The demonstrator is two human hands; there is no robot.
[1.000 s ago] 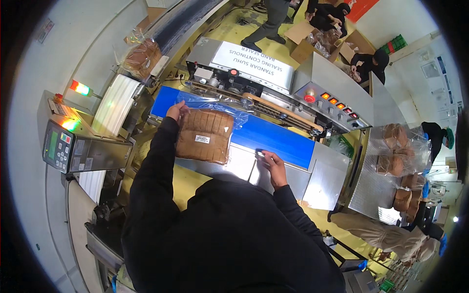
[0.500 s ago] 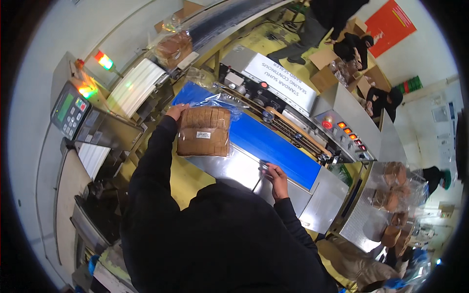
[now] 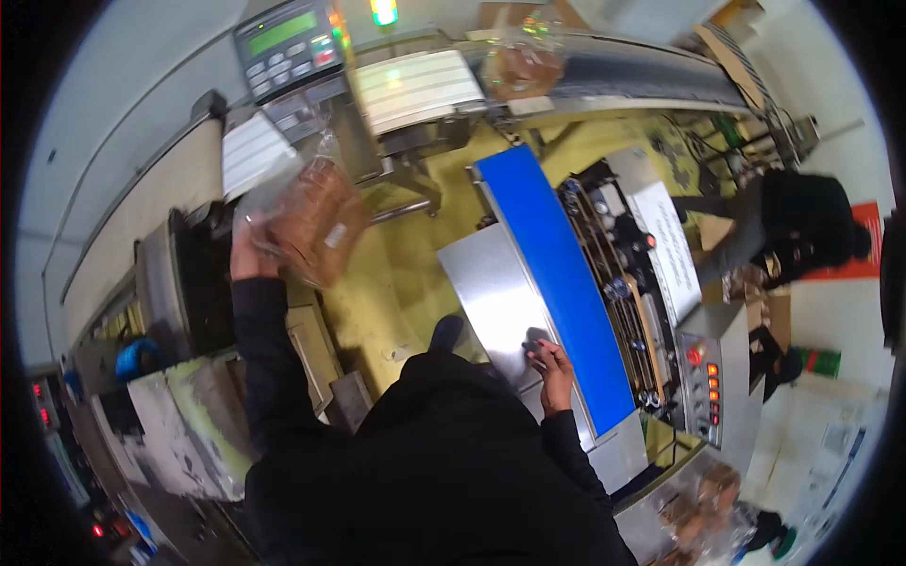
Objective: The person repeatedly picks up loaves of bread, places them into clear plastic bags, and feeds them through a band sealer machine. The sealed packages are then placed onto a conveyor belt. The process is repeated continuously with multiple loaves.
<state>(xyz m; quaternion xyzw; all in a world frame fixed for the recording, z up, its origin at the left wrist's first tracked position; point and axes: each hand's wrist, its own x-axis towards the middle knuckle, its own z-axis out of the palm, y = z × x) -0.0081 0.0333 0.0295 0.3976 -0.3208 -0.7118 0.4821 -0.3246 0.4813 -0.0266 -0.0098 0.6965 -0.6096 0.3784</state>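
My left hand [image 3: 251, 253] grips the gathered side of a clear plastic bag holding a brown sliced loaf of bread [image 3: 319, 224] with a white label. The bagged loaf is held up at the left, tilted and blurred by motion, beside a short white conveyor [image 3: 253, 151]. Over the bare metal shelf [image 3: 486, 283], my right hand [image 3: 557, 375] has its fingers pinched together on a small dark thing too small to name. A blue conveyor belt [image 3: 557, 283] of a band sealing machine [image 3: 642, 255] runs just past that hand.
A control panel [image 3: 288, 52] stands behind the white conveyors. Another bagged loaf [image 3: 525, 68] lies at the far belt. More bagged loaves [image 3: 703, 509] rest on a table at lower right. A co-worker [image 3: 802, 226] is beyond the sealer, and yellow floor [image 3: 406, 283] shows between the machines.
My left hand has carried the bagged loaf leftward, away from the blue belt toward the white conveyor. The whole view has turned left. My right hand stays over the metal shelf.
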